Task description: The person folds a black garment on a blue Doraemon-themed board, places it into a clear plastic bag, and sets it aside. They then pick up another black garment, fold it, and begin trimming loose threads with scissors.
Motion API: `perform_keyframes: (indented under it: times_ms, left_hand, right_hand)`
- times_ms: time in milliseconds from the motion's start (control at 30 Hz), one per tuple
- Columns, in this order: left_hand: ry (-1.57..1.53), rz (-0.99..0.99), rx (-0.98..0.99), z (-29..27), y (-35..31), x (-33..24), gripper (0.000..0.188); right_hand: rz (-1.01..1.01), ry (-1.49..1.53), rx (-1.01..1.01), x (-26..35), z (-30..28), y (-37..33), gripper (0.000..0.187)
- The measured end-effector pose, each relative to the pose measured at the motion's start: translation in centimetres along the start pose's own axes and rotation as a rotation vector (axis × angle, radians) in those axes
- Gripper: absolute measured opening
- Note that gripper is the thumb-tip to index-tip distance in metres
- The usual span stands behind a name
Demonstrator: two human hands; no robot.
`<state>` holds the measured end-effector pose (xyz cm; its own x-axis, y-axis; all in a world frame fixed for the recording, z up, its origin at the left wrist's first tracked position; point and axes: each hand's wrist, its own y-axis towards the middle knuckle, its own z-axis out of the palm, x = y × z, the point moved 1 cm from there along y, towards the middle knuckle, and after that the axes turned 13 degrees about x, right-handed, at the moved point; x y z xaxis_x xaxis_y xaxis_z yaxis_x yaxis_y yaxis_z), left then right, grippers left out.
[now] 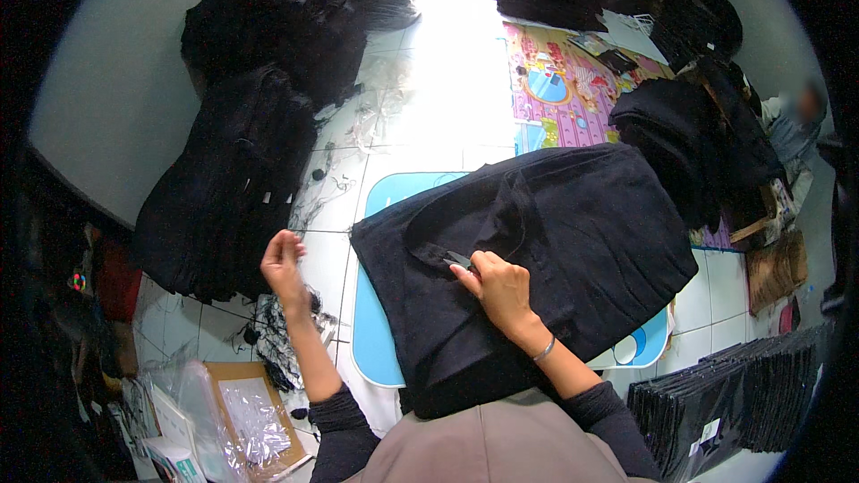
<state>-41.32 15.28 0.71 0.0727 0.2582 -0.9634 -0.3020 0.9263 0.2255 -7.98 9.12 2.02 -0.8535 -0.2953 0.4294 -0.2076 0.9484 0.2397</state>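
Observation:
A stack of black cloth bags (573,215) lies in front of me across a low light-blue table (369,349). The top one has a strap (514,215) looped over its face. My right hand (501,291) rests on this cloth, closed around small thread snips (458,259). Only the snips' grey blade tips show beyond the thumb; the rest is hidden in the palm. Off to the left, my left hand (284,264) is raised over the floor, apart from the cloth. Its fingers are bunched together, and anything between them is too small to make out.
Tall piles of black cloth (224,188) line the left side. Thread scraps (277,340) litter the tiles beside a clear plastic-covered carton (255,411). Packed black pieces (734,394) stand at lower right. Beyond a patterned mat (573,89), a person (796,130) sits at far right.

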Motion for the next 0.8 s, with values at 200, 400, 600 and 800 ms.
perform_keyframes:
  times_ms: [200,400,600,800]
  left_hand:
    - [0.994,0.18,0.073,2.1,-2.2,-0.9,0.048]
    - [0.925,0.357,0.689,12.8,-7.4,-0.8,0.02]
    - [0.677,0.159,0.707,11.9,-6.7,-1.2,0.009]
    - [0.436,-0.097,0.725,11.1,-7.5,-1.0,0.006]
  right_hand:
    - [0.049,0.025,0.012,0.9,0.0,0.4,0.04]
    - [0.042,-0.055,0.019,1.1,0.2,0.1,0.039]
    - [-0.065,-0.147,-0.021,0.4,0.1,-0.7,0.038]
    - [-0.102,-0.213,-0.044,0.4,1.1,0.3,0.038]
